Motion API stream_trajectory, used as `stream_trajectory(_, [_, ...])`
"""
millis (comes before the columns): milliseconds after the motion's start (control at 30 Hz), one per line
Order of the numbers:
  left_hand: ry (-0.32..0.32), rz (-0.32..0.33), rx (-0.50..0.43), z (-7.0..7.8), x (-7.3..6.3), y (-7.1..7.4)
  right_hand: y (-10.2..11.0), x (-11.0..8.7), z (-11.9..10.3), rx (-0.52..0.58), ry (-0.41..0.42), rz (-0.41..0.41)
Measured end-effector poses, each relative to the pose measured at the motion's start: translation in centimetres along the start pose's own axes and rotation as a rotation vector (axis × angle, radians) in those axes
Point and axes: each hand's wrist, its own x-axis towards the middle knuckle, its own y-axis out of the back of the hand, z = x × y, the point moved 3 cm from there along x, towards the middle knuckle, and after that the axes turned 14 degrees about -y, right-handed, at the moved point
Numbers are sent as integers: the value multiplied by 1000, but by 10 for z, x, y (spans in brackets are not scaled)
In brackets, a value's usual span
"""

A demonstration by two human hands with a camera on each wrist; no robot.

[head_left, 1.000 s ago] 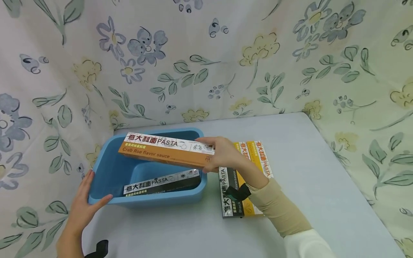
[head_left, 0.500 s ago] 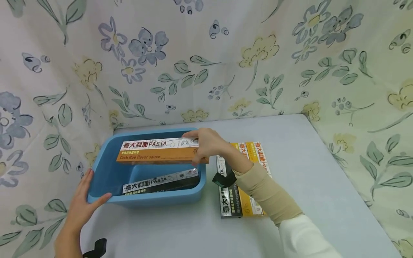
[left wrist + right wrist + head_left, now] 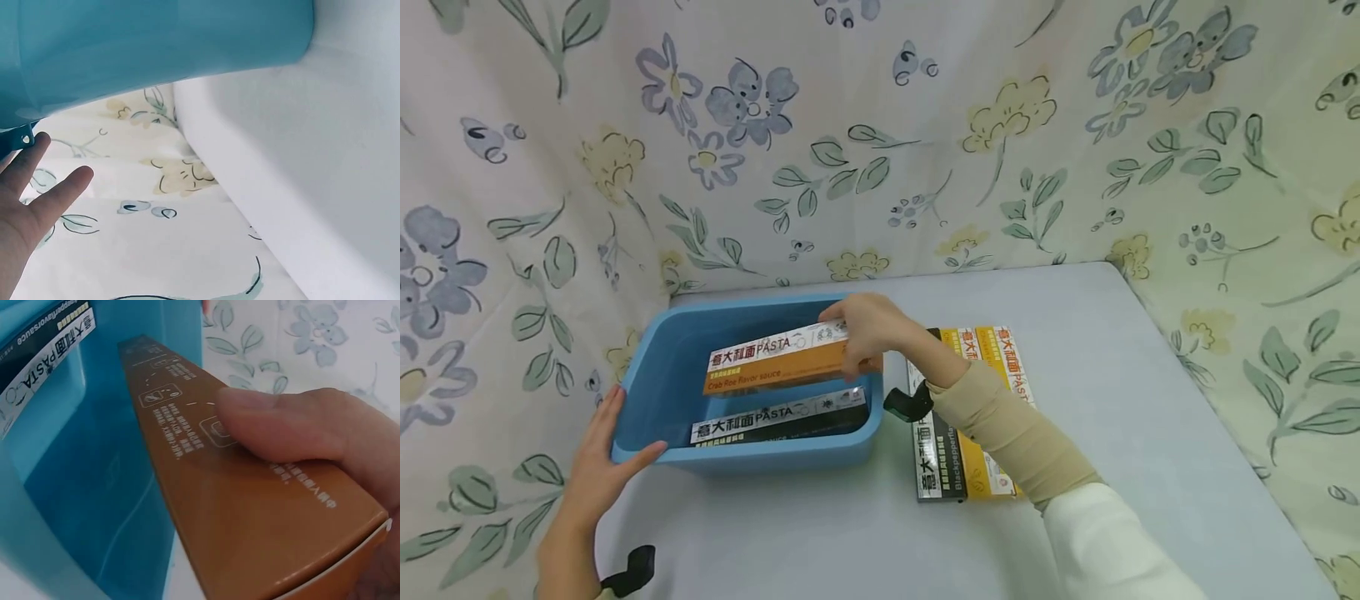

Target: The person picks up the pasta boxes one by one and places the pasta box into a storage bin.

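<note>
My right hand (image 3: 872,329) pinches one end of an orange pasta box (image 3: 782,362) labelled Crab Roe flavor sauce, tilted inside the blue bin (image 3: 655,375). In the right wrist view the thumb presses along the side of the orange box (image 3: 187,487). Against the bin's near wall leans a black pasta box (image 3: 778,419). My left hand (image 3: 598,467) rests at the bin's left end, thumb and fingers spread apart on the rim. The left wrist view shows the left hand (image 3: 31,206) with straight fingers near the bin's blue handle (image 3: 22,139).
Right of the bin, a black pasta box (image 3: 938,467) and yellow pasta boxes (image 3: 1011,367) lie side by side on the white table (image 3: 1120,417), partly behind my right forearm. A floral curtain (image 3: 895,133) hangs behind and at both sides.
My right hand has brought the orange pasta box left and down into the bin, and its left end now dips lower. The left hand has stayed at the bin's rim.
</note>
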Motion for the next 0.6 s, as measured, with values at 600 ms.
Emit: stream_trajectory(600, [10, -13, -28, -1, 1, 1, -15, 37, -53, -271, -93, -22])
